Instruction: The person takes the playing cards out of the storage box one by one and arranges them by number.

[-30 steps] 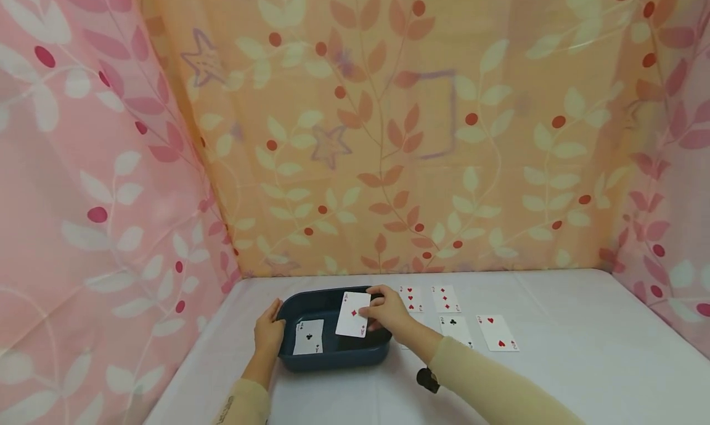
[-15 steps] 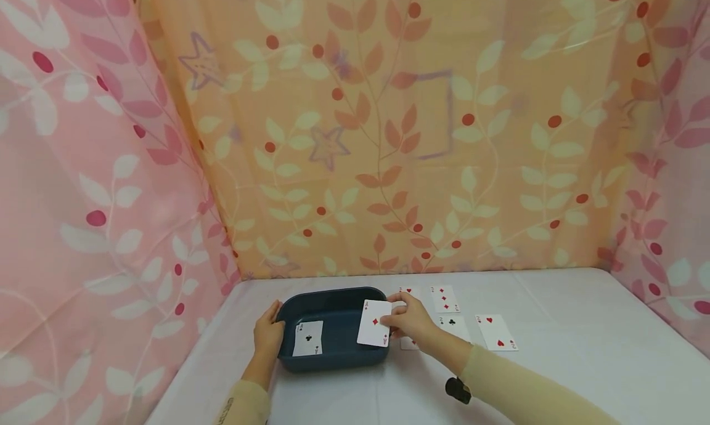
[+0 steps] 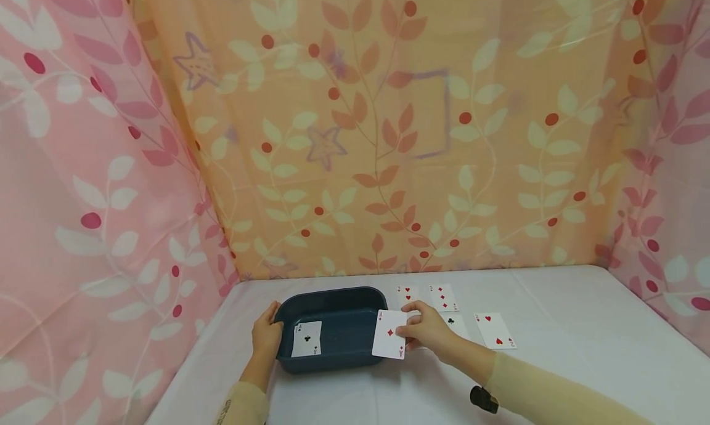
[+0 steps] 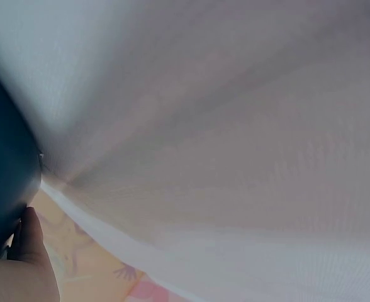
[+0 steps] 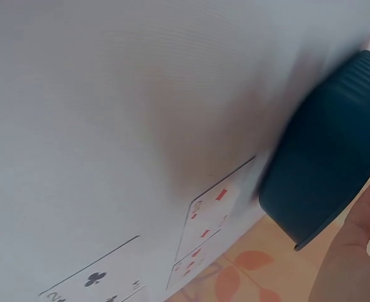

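Observation:
My left hand [image 3: 267, 335] grips the left end of a dark blue rectangular basin [image 3: 333, 364], thumb over the rim. At the basin's right rim my right hand [image 3: 431, 331] pinches an ace of diamonds [image 3: 383, 342] by its right edge, face up and overlapping the rim in the head view. An ace of clubs [image 3: 308, 346] lies face up inside the basin at the left, with another card's edge showing beneath it. In the right wrist view the right hand [image 5: 352, 251] is beside the basin wall [image 5: 330, 151]; the ace is hidden there.
Right of the basin, face-up cards lie on the white-covered table [image 3: 566, 376]: a heart card [image 3: 406, 291], a three of diamonds [image 3: 444, 297], a two of hearts [image 3: 495, 331] and a two of clubs [image 5: 97, 278]. A diamond card [image 5: 211, 217] lies close to the basin. Patterned curtains [image 3: 310, 185] enclose the table.
My right hand has carried the ace of diamonds rightward and slightly nearer, from over the basin's inside to its right rim. My left hand keeps its grip on the basin.

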### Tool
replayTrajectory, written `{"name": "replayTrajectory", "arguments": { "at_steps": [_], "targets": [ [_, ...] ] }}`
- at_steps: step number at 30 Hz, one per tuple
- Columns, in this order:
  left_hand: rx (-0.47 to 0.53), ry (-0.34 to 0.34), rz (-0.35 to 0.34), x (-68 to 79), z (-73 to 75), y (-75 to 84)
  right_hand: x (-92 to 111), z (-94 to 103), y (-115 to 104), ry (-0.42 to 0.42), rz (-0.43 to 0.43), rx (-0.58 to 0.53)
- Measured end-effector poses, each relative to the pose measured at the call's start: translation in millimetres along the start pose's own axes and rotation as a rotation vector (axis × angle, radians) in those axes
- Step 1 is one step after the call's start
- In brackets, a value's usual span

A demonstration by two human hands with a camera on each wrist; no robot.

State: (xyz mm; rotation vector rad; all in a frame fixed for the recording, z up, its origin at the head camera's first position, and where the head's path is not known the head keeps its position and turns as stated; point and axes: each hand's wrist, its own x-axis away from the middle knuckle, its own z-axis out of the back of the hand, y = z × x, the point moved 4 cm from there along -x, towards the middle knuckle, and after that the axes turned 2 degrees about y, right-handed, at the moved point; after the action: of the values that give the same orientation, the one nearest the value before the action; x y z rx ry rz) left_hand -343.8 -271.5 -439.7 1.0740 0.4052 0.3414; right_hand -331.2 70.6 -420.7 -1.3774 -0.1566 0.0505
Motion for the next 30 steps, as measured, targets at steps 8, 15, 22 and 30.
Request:
{"name": "replayTrajectory", "arguments": {
  "at_steps": [8, 15, 22, 30],
  "targets": [
    [-0.003, -0.011, -0.015, 0.9, -0.2, 1.0, 8.2, 16.1, 9.9, -0.022, -0.032, 0.015],
    [0.003, -0.002, -0.008, 1.6, 0.3, 0.6, 15.6, 27.4, 17.1, -0.03, -0.063, 0.099],
    [0.001, 0.003, -0.026, 2.7, 1.3, 2.4, 21.1, 36.2, 27.9, -0.137, -0.051, 0.05],
    [0.004, 0.012, -0.029, 2.2, 1.0, 1.8, 23.5, 41.3, 39.2, -0.222, -0.072, 0.059]
  ]
}}
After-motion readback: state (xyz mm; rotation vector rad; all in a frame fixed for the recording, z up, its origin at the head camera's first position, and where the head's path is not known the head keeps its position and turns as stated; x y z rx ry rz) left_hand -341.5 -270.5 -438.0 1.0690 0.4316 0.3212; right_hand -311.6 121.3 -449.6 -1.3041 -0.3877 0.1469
